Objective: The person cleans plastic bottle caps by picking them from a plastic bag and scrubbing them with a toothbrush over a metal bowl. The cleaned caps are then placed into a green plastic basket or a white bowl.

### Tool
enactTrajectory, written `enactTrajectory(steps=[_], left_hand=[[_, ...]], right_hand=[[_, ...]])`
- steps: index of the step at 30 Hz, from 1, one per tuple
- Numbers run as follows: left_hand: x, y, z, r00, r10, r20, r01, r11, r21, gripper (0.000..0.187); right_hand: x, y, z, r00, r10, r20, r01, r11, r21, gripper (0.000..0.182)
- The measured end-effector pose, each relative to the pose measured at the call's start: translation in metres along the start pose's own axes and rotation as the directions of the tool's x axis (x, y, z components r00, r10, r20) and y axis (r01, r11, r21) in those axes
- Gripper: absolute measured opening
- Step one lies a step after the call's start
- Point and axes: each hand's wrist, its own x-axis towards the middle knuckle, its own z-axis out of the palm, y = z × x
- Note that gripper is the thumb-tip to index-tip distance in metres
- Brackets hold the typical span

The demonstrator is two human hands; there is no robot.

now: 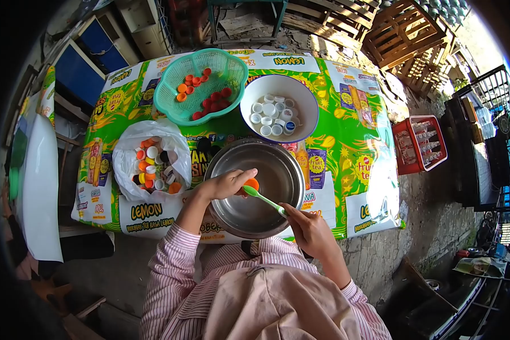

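Over a steel bowl [221, 212], my left hand [229, 184] is closed on an orange cap [251, 184]. My right hand [306, 226] grips the handle of a green toothbrush [264, 200], whose head is at the orange cap. Behind the steel bowl stands a white bowl [304, 93] with white caps [277, 130] in it. A teal basket [164, 90] at the back left holds orange and red caps [214, 103]. To the left lies a white plastic bag [124, 144] with caps of mixed colours.
A green and white printed cover [345, 164] lies on the table. A red crate [402, 147] with bottles stands beyond its right edge. Wooden pallets [402, 34] are at the back right, and a blue and white cabinet [96, 51] at the back left.
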Motion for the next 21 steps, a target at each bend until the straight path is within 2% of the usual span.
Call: enactTrajectory(steps=[1, 3, 4, 6, 10, 13, 15, 16, 17, 19, 20, 21], left_hand=[[0.003, 0.001, -0.004, 1.000, -0.002, 0.000, 0.002, 1.000, -0.001, 0.058], [0.007, 0.003, -0.012, 0.993, -0.012, 0.117, -0.004, 0.991, 0.132, 0.058], [0.008, 0.003, -0.011, 0.993, -0.012, 0.118, -0.004, 0.991, 0.133, 0.058], [0.009, 0.002, -0.007, 1.000, -0.022, -0.004, 0.022, 0.999, 0.033, 0.059], [0.012, -0.003, -0.012, 1.000, -0.021, 0.020, 0.020, 0.999, 0.035, 0.061], [0.011, -0.006, -0.011, 0.998, 0.051, 0.030, -0.052, 0.998, 0.026, 0.058], [0.012, -0.009, -0.001, 0.971, 0.234, -0.046, -0.223, 0.959, 0.173, 0.051], [0.014, -0.014, 0.000, 0.968, 0.242, -0.062, -0.231, 0.962, 0.145, 0.044], [0.014, -0.017, 0.001, 0.969, 0.241, -0.059, -0.230, 0.962, 0.145, 0.044], [0.012, -0.020, 0.002, 0.980, 0.175, -0.093, -0.186, 0.974, -0.132, 0.036], [0.012, -0.021, 0.005, 0.980, 0.176, -0.091, -0.187, 0.974, -0.130, 0.036], [0.013, -0.021, 0.010, 0.957, 0.230, -0.177, -0.236, 0.972, -0.014, 0.031]], right_hand=[[0.000, 0.000, -0.004, 1.000, 0.001, 0.002, -0.001, 1.000, 0.001, 0.042], [0.001, -0.003, -0.013, 0.999, 0.032, 0.009, -0.030, 0.984, -0.174, 0.040], [0.001, -0.004, -0.015, 0.998, 0.044, -0.036, -0.051, 0.975, -0.216, 0.039], [-0.001, -0.004, -0.016, 0.996, 0.048, -0.074, -0.063, 0.975, -0.213, 0.039], [-0.005, -0.004, -0.014, 0.982, 0.088, -0.165, -0.114, 0.981, -0.156, 0.039], [-0.008, 0.001, -0.011, 0.973, 0.123, -0.196, -0.142, 0.986, -0.085, 0.039], [-0.009, 0.003, -0.008, 0.969, 0.138, -0.206, -0.156, 0.985, -0.077, 0.038], [-0.010, 0.004, -0.006, 0.964, 0.154, -0.214, -0.172, 0.983, -0.067, 0.038], [-0.011, 0.006, -0.004, 0.964, 0.157, -0.215, -0.175, 0.982, -0.067, 0.038], [-0.012, 0.011, 0.001, 0.964, 0.172, -0.203, -0.195, 0.976, -0.095, 0.036], [-0.013, 0.010, 0.003, 0.963, 0.173, -0.205, -0.195, 0.976, -0.095, 0.036], [-0.013, 0.010, 0.005, 0.958, 0.177, -0.225, -0.202, 0.975, -0.095, 0.036]])
